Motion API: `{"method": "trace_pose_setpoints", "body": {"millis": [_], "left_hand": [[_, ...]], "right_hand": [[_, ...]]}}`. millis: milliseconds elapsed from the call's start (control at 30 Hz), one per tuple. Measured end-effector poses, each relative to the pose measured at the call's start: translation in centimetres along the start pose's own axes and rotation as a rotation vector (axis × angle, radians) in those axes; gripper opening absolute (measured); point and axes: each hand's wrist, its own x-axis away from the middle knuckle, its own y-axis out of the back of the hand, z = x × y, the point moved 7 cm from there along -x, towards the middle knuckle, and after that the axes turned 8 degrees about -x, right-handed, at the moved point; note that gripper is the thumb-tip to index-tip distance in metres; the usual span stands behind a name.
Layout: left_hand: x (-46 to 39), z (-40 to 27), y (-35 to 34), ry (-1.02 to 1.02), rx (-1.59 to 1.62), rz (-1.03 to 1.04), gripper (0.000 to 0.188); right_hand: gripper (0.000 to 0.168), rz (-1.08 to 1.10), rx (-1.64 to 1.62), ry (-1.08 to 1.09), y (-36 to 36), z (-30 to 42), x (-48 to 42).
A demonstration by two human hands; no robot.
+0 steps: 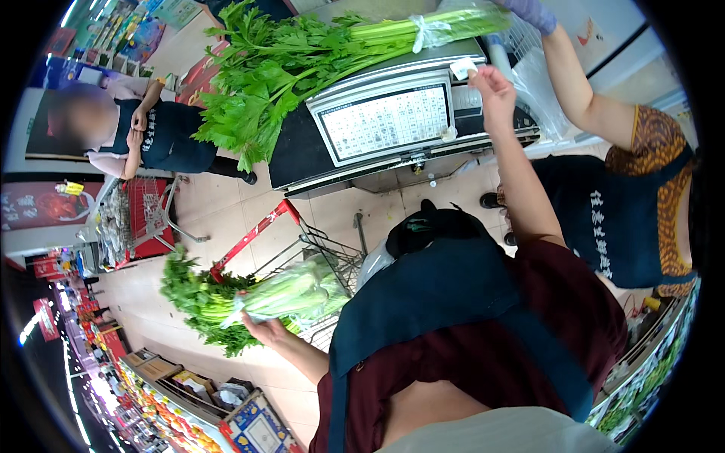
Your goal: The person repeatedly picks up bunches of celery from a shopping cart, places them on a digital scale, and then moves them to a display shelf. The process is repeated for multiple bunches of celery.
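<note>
My right hand (494, 93) pinches a small white label (463, 68) above the right end of a weighing scale's key panel (388, 120). On top of the scale lies a big bunch of celery (317, 62), its stalks in clear plastic tied with a white strip, its leaves hanging over the left side. A co-worker's gloved hand (529, 12) is at the stalk end of that bunch. Low on the left, my left hand (266, 329) is at the tied part of another plastic-wrapped celery bunch (294, 294), which rests over a shopping cart; its fingers are partly hidden.
The cart's red handle (249, 240) rises between the floor and the scale counter. A co-worker in a dark apron (600, 215) stands close on the right. Another person (164, 136) stands at the left near a second loaded cart (141, 215). Fruit displays (175, 419) line the lower left.
</note>
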Motion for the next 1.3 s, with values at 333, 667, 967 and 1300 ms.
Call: {"method": "trace_pose_setpoints", "body": {"millis": [333,667,967,1300], "left_hand": [[1.2,2.4,-13.8,-0.100,-0.026,0.206,0.072],[1.4,7.0,-17.9,-0.008,-0.144,0.147,0.058],[4.0,12.5,-23.3,-0.064,-0.249,0.305,0.062],[4.7,7.2,10.2,-0.433,-1.512,-0.768,0.056]], "right_hand": [[0.027,0.206,1.261,0.137,-7.8,4.3,-12.7],[0.033,0.412,1.580,0.774,-12.2,6.6,-6.0],[0.066,1.297,0.753,0.166,-25.0,3.7,21.9],[0.041,1.109,0.827,0.448,-23.3,3.5,20.5]]}}
